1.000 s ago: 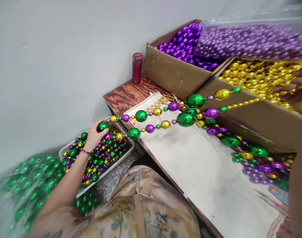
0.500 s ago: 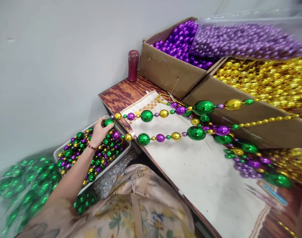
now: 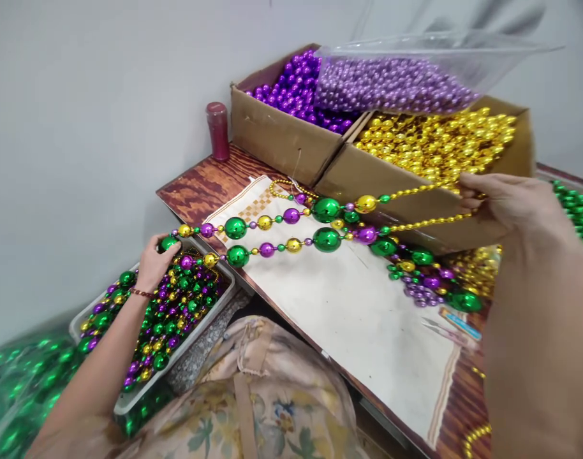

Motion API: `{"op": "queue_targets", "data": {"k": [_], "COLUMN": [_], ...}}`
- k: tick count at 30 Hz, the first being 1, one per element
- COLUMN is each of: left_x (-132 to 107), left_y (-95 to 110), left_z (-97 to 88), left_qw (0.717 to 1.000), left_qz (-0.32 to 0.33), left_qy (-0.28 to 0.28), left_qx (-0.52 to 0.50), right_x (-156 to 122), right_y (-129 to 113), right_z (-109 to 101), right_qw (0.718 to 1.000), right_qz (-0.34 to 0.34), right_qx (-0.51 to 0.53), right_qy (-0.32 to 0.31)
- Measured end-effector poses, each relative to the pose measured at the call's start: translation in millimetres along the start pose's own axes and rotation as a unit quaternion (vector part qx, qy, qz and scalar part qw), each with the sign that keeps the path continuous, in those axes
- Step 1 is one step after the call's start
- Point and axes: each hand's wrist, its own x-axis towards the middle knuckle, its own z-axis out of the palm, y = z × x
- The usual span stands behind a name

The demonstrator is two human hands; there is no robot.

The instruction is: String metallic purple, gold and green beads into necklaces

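Observation:
A bead necklace [image 3: 326,240] of green, purple and gold beads is stretched between my two hands, its two strands running side by side over the table. My left hand [image 3: 158,255] is closed round a large green bead at one end, above a white bin [image 3: 229,290] heaped with similar necklaces. At the other end, my right hand [image 3: 504,197] pinches the small gold beads in front of the carton of gold beads. Beneath the strands lies a white cloth [image 3: 339,319]. More strung beads [image 3: 423,258] and a pile of small lilac beads [image 3: 421,293] rest on its right part.
Cardboard boxes of purple beads [image 3: 291,89] and gold beads [image 3: 430,143] stand at the back, a bag of lilac beads [image 3: 391,83] on top. A red tumbler [image 3: 217,131] stands by the wall. Small scissors [image 3: 444,333] lie at the right. Bagged green beads [image 3: 28,382] sit lower left.
The view has swung right, so things appear further left. My right hand, out of frame or barely at its edge before, now shows holding the gold end. The necklace stays stretched.

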Motion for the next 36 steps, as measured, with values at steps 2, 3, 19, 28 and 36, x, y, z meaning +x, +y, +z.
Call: {"op": "queue_targets", "data": {"k": [2, 3, 19, 28, 36], "left_x": [2.0, 2.8, -31.3, -92.5, -101.5], "left_y": [-11.3, -17.7, -191.2, -268.5, -311.8], "left_z": [-10.1, -15.9, -133.4, -181.9, -167.6], "left_qw": [0.999, 0.998, 0.935, 0.87, 0.855], "left_qz": [-0.017, -0.026, -0.227, -0.356, -0.396], "left_qy": [0.016, 0.026, 0.078, 0.061, 0.028], "left_qx": [0.03, 0.05, 0.262, 0.335, 0.332], "right_x": [-14.2, -21.5, -132.7, -245.2, -317.5], "right_y": [-4.3, -6.5, -22.8, -39.9, -18.4], "right_z": [16.8, 25.8, 221.5, 338.5, 399.6], "right_qw": [0.998, 0.996, 0.927, 0.867, 0.811], "right_qz": [0.058, 0.078, 0.118, 0.103, 0.129], "right_qx": [0.024, 0.037, 0.135, 0.127, 0.054], "right_qy": [-0.007, -0.018, -0.329, -0.471, -0.568]}}
